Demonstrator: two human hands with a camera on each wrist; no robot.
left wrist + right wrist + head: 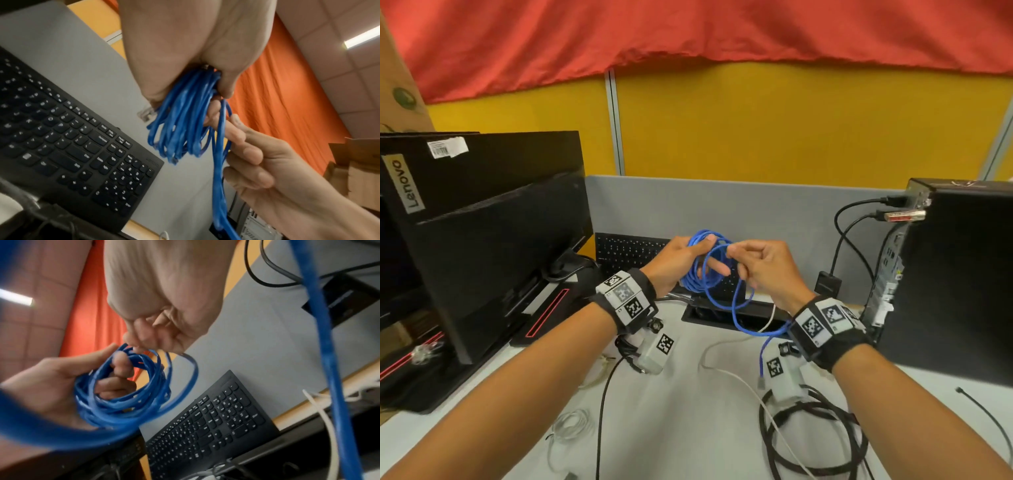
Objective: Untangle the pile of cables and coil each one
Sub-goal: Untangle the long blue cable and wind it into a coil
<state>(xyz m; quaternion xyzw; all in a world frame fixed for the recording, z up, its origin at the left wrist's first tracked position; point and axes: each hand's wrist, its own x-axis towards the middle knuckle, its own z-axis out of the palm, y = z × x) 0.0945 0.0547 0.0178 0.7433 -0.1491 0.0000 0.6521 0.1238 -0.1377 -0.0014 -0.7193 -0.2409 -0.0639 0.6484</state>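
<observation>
A blue network cable (700, 279) is wound into a coil of several loops, held above the keyboard. My left hand (681, 255) grips the coil, thumb on top and fingers through the loops (180, 126). My right hand (736, 251) pinches a single strand at the top of the coil (123, 405). The blue cable's loose tail loops down under my right wrist and ends in a clear plug (761, 382) near the desk. A thick black cable (815, 442), a white cable (726, 371) and a thin white coil (571, 425) lie on the desk.
A black keyboard (626, 251) leans against the grey partition behind my hands. A monitor (493, 253) stands at the left, a black desktop computer (962, 274) with plugged cables at the right. A cable slot (722, 315) opens in the white desk (681, 428).
</observation>
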